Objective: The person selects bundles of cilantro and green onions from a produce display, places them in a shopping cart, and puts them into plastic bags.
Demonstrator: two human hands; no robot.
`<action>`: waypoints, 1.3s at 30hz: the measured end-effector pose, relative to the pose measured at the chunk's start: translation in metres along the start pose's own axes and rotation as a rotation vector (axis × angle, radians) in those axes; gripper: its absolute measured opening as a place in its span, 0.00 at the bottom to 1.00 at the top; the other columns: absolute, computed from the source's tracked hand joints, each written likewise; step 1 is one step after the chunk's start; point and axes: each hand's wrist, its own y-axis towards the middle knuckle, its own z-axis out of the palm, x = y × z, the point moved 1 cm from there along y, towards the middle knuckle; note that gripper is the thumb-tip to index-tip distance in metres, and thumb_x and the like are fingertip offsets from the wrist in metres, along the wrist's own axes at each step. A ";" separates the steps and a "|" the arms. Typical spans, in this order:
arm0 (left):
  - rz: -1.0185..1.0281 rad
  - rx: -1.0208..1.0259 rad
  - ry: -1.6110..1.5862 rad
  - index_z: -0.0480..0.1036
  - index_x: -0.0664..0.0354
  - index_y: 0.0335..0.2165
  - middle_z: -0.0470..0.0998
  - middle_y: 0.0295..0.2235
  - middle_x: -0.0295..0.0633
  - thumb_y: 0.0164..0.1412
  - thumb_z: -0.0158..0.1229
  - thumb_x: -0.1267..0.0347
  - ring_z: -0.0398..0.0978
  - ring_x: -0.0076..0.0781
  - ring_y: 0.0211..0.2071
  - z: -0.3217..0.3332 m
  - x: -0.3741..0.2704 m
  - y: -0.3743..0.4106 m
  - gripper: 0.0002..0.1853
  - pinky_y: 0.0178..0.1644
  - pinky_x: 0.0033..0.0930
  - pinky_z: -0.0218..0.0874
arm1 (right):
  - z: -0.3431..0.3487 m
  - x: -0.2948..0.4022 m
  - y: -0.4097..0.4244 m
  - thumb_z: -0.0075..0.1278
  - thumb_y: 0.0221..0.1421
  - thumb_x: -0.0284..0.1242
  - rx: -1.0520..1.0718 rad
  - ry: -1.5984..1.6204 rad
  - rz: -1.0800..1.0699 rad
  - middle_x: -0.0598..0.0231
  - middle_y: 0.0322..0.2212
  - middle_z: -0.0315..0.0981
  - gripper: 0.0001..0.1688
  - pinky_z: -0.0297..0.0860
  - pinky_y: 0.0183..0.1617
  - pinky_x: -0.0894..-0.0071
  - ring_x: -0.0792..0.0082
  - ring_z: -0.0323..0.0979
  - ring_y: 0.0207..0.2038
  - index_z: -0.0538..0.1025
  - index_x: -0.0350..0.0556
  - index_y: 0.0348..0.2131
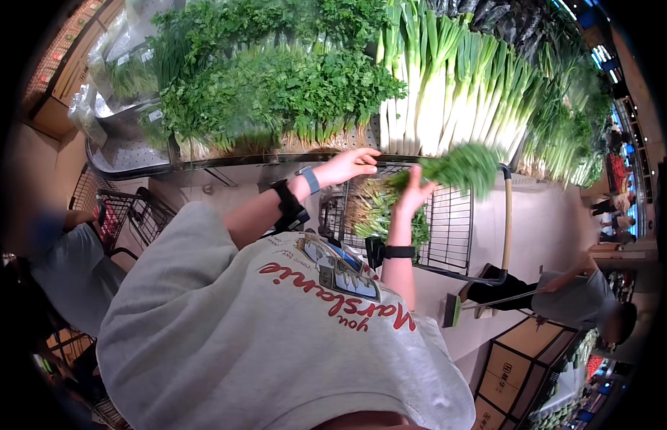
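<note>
My right hand (414, 193) grips a bunch of leafy green herbs (457, 169), blurred by motion, over a wire shopping cart (452, 228). Inside the cart, below that hand, lie more leafy bunches with pale roots (374, 215). My left hand (352, 163) holds nothing; its fingers are apart near the front edge of the produce display. Beyond it are rows of leafy herbs with roots (290, 91), probably coriander. Long white-stemmed leeks or large green onions (446, 97) stand in a row to their right.
The display's dark rim (247, 161) runs in front of me. Bagged greens (132, 75) lie at its left end. A person in grey (565, 295) holds a broom (453, 310) at the right. Another person (75, 269) is at the left beside a second cart (132, 212). Produce crates (516, 371) stand lower right.
</note>
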 end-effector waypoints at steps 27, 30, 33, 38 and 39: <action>-0.205 -0.549 0.370 0.66 0.71 0.19 0.69 0.21 0.58 0.43 0.56 0.51 0.67 0.52 0.25 -0.086 0.135 0.112 0.28 0.29 0.44 0.58 | 0.154 -0.129 0.073 0.43 0.45 0.20 0.277 -0.686 -0.372 0.48 0.22 0.65 0.11 0.61 0.31 0.60 0.55 0.65 0.25 0.61 0.34 0.31; -0.193 -0.680 0.521 0.64 0.72 0.19 0.68 0.19 0.58 0.45 0.54 0.51 0.66 0.53 0.23 -0.084 0.137 0.113 0.28 0.28 0.45 0.56 | 0.140 -0.117 0.083 0.41 0.49 0.24 0.289 -0.741 -0.284 0.44 0.24 0.65 0.11 0.60 0.32 0.59 0.46 0.62 0.26 0.61 0.35 0.34; -0.323 -0.569 0.335 0.70 0.67 0.25 0.68 0.18 0.57 0.51 0.49 0.56 0.68 0.49 0.20 -0.093 0.166 0.137 0.21 0.26 0.42 0.57 | 0.147 -0.125 0.102 0.43 0.47 0.26 0.370 -0.743 -0.328 0.44 0.27 0.67 0.14 0.61 0.34 0.61 0.44 0.64 0.31 0.63 0.39 0.36; 0.087 -0.549 0.553 0.65 0.49 0.44 0.70 0.25 0.48 0.53 0.39 0.74 0.68 0.41 0.22 -0.084 0.231 0.158 0.19 0.23 0.36 0.58 | 0.179 -0.174 0.131 0.48 0.41 0.33 0.572 -1.312 -0.247 0.48 0.24 0.70 0.14 0.66 0.32 0.58 0.50 0.69 0.30 0.73 0.37 0.22; 0.103 -0.526 0.656 0.64 0.48 0.45 0.71 0.26 0.47 0.53 0.39 0.73 0.68 0.40 0.22 -0.082 0.239 0.157 0.19 0.23 0.36 0.58 | 0.183 -0.183 0.140 0.47 0.40 0.30 0.700 -1.443 -0.191 0.49 0.22 0.70 0.13 0.67 0.32 0.62 0.51 0.69 0.29 0.72 0.35 0.22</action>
